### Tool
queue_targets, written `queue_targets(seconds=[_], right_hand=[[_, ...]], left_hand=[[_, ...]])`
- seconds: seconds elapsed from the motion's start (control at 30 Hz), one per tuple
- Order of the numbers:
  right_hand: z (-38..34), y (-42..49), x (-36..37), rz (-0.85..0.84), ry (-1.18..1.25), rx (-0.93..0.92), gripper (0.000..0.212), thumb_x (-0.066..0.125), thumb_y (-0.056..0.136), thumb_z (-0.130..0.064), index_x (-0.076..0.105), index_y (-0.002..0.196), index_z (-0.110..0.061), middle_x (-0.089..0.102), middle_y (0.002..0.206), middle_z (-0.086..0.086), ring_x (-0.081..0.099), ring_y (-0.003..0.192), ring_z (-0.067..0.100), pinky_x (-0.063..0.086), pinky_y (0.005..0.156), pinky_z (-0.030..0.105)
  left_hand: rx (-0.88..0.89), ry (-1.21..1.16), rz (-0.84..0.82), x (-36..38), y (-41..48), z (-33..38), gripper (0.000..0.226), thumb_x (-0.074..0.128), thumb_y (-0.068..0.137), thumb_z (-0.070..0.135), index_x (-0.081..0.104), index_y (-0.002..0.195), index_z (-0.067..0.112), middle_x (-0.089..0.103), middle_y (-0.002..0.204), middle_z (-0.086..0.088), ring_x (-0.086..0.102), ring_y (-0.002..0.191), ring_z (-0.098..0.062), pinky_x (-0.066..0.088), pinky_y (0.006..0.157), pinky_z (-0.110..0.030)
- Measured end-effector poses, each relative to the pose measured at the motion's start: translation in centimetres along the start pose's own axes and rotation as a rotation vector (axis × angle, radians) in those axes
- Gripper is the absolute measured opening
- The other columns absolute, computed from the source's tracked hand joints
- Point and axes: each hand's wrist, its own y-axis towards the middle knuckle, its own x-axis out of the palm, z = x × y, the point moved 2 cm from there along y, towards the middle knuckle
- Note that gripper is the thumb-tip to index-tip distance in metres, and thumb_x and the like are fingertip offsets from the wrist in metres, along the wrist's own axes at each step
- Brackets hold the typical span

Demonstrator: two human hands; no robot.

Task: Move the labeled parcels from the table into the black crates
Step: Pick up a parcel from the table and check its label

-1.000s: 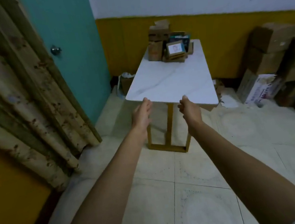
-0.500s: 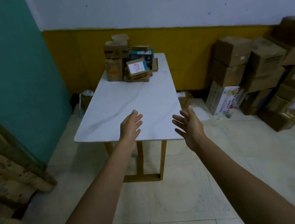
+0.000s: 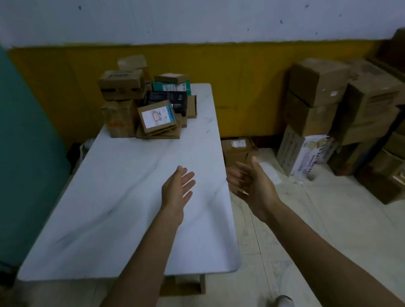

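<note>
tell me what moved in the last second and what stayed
The person has come closer to the table. The left hand has moved forward over the tabletop; the right hand now reaches past its right edge. Both are open, holding nothing. The parcels at the far end stayed piled, untouched.

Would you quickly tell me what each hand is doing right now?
Left hand: open, fingers straight, holding nothing, over the table.
Right hand: open, fingers relaxed, holding nothing, past the table's right edge.

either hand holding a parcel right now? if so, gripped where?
Nothing held. Left hand and right hand are both open and empty, short of the parcels at the table's far end.
</note>
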Motion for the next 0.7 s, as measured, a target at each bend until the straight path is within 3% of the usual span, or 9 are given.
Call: queue_targets(seconds=[0.17,0.4,0.5,0.7], right_hand=[[-3.9,9.9,-3.4,-0.177,-0.041,0.058,0.042,0.035,0.095,-0.058,0.060,0.111,-0.028,0.067,0.121,0.001,0.064,0.111,0.017,0.048,0.080,0.032],[-9.5,21.3,-8.7,-0.331,-0.036,0.158,0.050,0.034,0.098,-0.054,0.051,0.129,-0.019,0.066,0.117,0.001,0.063,0.109,0.018,0.047,0.082,0.031],[-10.7,25.6,-8.2,-0.396,-0.071,0.178,0.046,0.034,0.099,-0.053,0.051,0.127,-0.022,0.066,0.117,0.000,0.062,0.109,0.017,0.044,0.092,0.037],[-10.9,33.2,-3.7,-0.537,-0.241,0.204,0.044,0.034,0.100,-0.051,0.056,0.125,-0.023,0.065,0.122,0.001,0.062,0.111,0.017,0.045,0.096,0.038]], left_hand=[[0.008,-0.074,0.163,5.6,7.0,-0.2,0.043,0.041,0.100,0.041,0.054,0.129,0.012,0.059,0.131,-0.006,0.057,0.108,-0.019,0.040,0.095,-0.034],[-0.048,-0.210,0.286,13.1,13.3,-1.1,0.045,0.040,0.099,0.043,0.053,0.129,0.011,0.058,0.131,-0.007,0.056,0.109,-0.021,0.039,0.098,-0.037],[-0.027,-0.272,0.362,13.8,15.9,-0.7,0.046,0.042,0.098,0.046,0.055,0.126,0.013,0.062,0.122,-0.005,0.058,0.106,-0.020,0.041,0.097,-0.036],[0.006,-0.379,0.490,12.6,22.1,0.8,0.040,0.045,0.096,0.048,0.057,0.118,0.017,0.064,0.111,0.000,0.060,0.101,-0.016,0.042,0.094,-0.034]])
